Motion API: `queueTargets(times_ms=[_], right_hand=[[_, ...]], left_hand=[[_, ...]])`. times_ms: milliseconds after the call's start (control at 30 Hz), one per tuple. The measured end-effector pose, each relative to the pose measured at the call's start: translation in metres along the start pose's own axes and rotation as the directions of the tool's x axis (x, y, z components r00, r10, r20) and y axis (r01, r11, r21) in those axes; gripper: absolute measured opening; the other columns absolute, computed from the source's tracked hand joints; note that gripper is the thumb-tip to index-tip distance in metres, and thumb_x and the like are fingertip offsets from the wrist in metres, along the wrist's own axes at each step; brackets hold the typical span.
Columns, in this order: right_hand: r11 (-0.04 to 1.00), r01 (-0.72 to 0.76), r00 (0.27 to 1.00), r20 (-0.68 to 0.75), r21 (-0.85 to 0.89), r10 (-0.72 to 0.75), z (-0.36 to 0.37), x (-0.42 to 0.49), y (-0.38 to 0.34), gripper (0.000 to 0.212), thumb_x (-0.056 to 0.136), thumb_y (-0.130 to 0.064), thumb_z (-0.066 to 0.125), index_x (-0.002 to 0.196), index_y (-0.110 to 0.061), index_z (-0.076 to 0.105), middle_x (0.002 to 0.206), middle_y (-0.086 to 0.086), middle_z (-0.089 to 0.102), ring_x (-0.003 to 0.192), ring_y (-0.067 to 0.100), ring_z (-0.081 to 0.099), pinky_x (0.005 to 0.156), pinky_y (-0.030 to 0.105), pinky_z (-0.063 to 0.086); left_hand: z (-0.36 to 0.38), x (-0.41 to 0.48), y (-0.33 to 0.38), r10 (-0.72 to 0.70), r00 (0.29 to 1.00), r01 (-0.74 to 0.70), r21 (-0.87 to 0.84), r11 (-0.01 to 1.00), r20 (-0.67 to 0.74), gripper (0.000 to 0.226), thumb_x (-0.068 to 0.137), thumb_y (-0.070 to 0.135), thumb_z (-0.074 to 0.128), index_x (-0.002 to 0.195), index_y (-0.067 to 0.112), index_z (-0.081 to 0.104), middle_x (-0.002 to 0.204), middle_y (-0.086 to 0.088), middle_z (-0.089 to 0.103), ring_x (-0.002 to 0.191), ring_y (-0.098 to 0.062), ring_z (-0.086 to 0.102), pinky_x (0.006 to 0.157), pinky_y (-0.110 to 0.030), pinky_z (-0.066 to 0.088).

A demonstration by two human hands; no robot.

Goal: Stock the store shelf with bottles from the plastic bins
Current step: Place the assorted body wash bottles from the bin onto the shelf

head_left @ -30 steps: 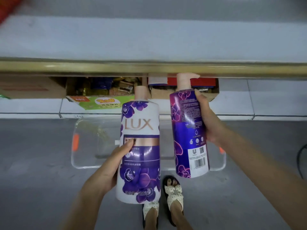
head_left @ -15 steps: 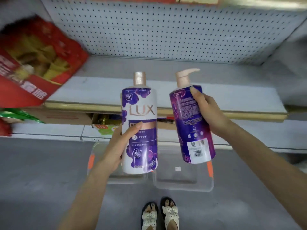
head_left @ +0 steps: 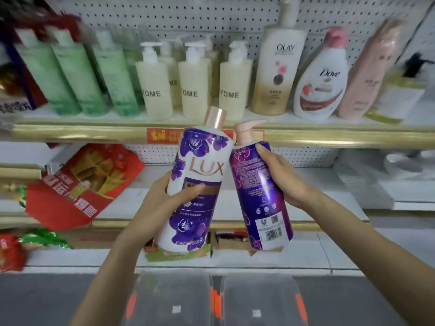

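White pegboard wall [head_left: 211, 17] spans twelve o'clock, a gold-edged shelf [head_left: 329, 135] crosses the middle, and grey floor [head_left: 47, 300] lies toward seven o'clock.

Bottles [head_left: 155, 90] crowd upper shelf [head_left: 317, 135]; middle shelf [head_left: 336, 182] open beside red bag [head_left: 80, 184].

Two Lux bottles [head_left: 197, 208] [head_left: 259, 196] and two clear bins [head_left: 169, 290] [head_left: 259, 290] are visible. Shelved above stand three green bottles [head_left: 44, 74] [head_left: 77, 76] [head_left: 113, 76], three cream bottles [head_left: 154, 90] [head_left: 193, 90] [head_left: 233, 90] in front, one Olay bottle [head_left: 277, 67] and one Dove bottle [head_left: 322, 85].

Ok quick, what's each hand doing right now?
Left hand: grips the white Lux bottle.
Right hand: grips the purple pump bottle.
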State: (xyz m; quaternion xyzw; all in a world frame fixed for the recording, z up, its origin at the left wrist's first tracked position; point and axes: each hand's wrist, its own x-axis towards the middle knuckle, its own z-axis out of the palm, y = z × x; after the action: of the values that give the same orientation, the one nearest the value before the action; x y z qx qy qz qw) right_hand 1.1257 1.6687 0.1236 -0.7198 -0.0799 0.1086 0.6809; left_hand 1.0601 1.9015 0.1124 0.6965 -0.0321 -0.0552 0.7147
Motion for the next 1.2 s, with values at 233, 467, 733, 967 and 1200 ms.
queueTargets(times_ms=[233,467,733,967,1200], right_hand=[[0.987,0.14,0.987,-0.074,-0.075,-0.145,-0.008,-0.022,-0.082,0.044,0.076,-0.054,0.049,0.093,-0.015,0.061,0.075,0.0,0.073,0.068,0.016,0.07,0.062,0.023,0.055],[0.971,0.188,0.961,-0.179,-0.146,-0.213,-0.04,-0.066,-0.118,0.047,0.073,-0.054,0.054,0.101,-0.017,0.059,0.087,0.005,0.074,0.08,0.026,0.071,0.075,0.034,0.057],[0.965,0.232,0.919,-0.296,-0.123,-0.259,-0.085,-0.098,-0.154,0.047,0.073,-0.054,0.052,0.1,-0.016,0.06,0.082,0.004,0.074,0.074,0.019,0.071,0.065,0.026,0.057],[0.959,0.247,0.889,-0.363,-0.136,-0.281,-0.15,-0.099,-0.175,0.054,0.076,-0.058,0.051,0.105,-0.013,0.062,0.09,0.007,0.074,0.077,0.022,0.072,0.067,0.027,0.058],[0.957,0.233,0.884,-0.372,-0.175,-0.283,-0.236,-0.078,-0.177,0.047,0.085,-0.053,0.054,0.106,-0.012,0.063,0.092,0.008,0.074,0.08,0.023,0.072,0.07,0.03,0.055]], left_hand=[[0.003,-0.003,0.075,0.159,0.981,-0.169,-0.083,0.982,-0.113,0.067,0.039,0.052,0.082,0.099,0.027,0.067,0.092,-0.003,0.074,0.081,-0.021,0.072,0.058,-0.023,0.055],[0.035,-0.007,0.114,0.237,0.96,-0.259,-0.154,0.954,-0.146,0.05,0.048,0.042,0.076,0.095,0.027,0.065,0.086,-0.001,0.074,0.075,-0.02,0.072,0.058,-0.03,0.056],[0.083,0.01,0.151,0.271,0.962,-0.272,-0.128,0.954,-0.028,0.063,0.042,0.05,0.073,0.099,0.025,0.063,0.088,-0.002,0.075,0.077,-0.021,0.072,0.061,-0.03,0.056],[0.134,0.034,0.173,0.296,0.955,-0.295,-0.123,0.948,-0.006,0.065,0.04,0.051,0.073,0.098,0.024,0.062,0.086,-0.001,0.074,0.073,-0.019,0.072,0.055,-0.027,0.055],[0.199,0.065,0.165,0.297,0.952,-0.305,-0.123,0.944,-0.079,0.066,0.039,0.051,0.073,0.099,0.024,0.063,0.087,-0.003,0.075,0.073,-0.02,0.072,0.056,-0.028,0.055]])
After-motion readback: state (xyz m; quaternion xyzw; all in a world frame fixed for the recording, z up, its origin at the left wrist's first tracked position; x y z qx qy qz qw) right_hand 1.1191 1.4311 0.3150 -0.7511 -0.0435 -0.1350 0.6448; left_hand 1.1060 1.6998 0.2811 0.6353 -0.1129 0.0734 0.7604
